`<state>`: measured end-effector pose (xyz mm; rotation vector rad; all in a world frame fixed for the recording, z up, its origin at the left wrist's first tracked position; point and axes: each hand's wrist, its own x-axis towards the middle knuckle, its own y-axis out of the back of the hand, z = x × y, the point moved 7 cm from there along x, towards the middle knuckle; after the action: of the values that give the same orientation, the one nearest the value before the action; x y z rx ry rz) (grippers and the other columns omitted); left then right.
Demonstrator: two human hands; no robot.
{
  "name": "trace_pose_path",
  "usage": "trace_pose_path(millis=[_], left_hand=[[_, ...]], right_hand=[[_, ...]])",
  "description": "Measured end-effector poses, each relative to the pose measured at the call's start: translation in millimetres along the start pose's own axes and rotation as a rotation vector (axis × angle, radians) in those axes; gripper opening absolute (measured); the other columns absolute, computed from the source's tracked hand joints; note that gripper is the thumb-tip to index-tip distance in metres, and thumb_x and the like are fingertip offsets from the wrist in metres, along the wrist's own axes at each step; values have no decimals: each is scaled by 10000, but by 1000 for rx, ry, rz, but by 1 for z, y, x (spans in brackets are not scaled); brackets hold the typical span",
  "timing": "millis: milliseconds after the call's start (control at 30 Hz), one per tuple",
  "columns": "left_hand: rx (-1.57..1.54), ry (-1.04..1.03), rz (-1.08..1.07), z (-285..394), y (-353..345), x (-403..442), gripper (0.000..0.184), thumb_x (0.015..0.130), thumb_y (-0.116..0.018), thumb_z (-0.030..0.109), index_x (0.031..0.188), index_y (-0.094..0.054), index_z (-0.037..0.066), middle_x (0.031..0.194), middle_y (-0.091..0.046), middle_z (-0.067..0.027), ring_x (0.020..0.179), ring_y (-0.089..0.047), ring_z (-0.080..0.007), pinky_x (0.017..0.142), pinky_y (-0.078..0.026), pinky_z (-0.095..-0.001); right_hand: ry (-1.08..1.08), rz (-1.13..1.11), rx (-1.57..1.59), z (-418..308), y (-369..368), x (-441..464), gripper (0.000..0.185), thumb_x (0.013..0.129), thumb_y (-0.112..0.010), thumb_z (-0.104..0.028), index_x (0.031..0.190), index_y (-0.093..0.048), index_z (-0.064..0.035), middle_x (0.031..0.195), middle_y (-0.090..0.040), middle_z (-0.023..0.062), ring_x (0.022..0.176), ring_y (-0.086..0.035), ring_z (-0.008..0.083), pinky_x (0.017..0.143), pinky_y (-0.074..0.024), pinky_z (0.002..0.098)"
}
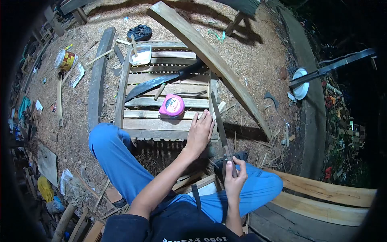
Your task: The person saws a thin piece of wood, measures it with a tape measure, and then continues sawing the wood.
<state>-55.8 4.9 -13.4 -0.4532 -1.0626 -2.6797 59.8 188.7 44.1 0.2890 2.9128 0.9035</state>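
Observation:
My right hand (235, 177) is wrapped round the brown handle of a long, narrow-bladed knife (221, 131). Its blade points away from me along the right edge of a slatted wooden bench (161, 134). My left hand (200, 133) rests at that edge, beside the blade, with its fingers bent over a small pale wood strip (220, 108), mostly hidden by the hand and blade. On the slats lie a pink tape measure (172, 105), a large machete (151, 86) with a black handle, and a short wooden-handled tool (160, 92).
A thick curved timber (213, 60) leans across the bench's right side. On the far left corner stands a white tub (141, 56) near a black plastic bag (140, 32). Another beam (100, 76) lies left, past it a yellow-red can (65, 60). Boards (322, 191) extend right of my knee.

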Motion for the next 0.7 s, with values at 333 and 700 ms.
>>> trace_pose_path(millis=[333,700], left_hand=[[-14,11,-27,-1,-2,0,271,1053,-558,133,1223,-593,-75,1290,-657,-279,1332,-572,-398,1185,-373,-545],[-26,8,-15,-2,0,2,282,1043,-573,133,1225,-598,-81,1283,-667,-275,1325,-582,-395,1193,-374,-528]], right_hand=[[2,51,60,14,0,-16,244,1008,-693,-129,1180,-668,42,994,-763,163,901,-723,180,801,-582,345],[-157,-63,138,14,4,-12,226,1027,-653,-95,1182,-644,69,1054,-686,88,900,-645,140,765,-552,291]])
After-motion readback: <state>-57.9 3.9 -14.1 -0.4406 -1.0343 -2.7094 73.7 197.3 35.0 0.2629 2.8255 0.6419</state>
